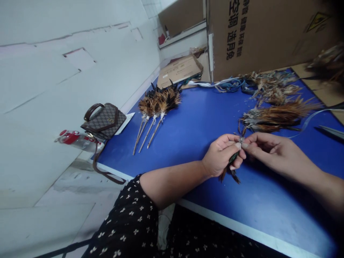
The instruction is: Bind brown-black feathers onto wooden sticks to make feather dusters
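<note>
My left hand (223,154) is closed round a small bunch of feathers (233,175), whose dark and brown tips hang out below the fingers. Thumb and fingertips of my right hand (272,152) pinch at the pale quill ends on top, touching my left fingertips. Whether a thread or tape is there too is too small to tell. Just beyond my hands lies a pile of long brown feathers (276,116), with fluffier loose feathers (276,86) behind it. Several feather dusters (159,102) with thin wooden sticks rest on the blue table (199,125) to the left.
Scissors (331,132) lie at the right edge, near a pale strip (309,118). A patterned handbag (106,120) and a plastic bottle (80,140) are at the table's left end. Cardboard boxes (255,39) stand behind; blue and white strips (225,84) lie before them.
</note>
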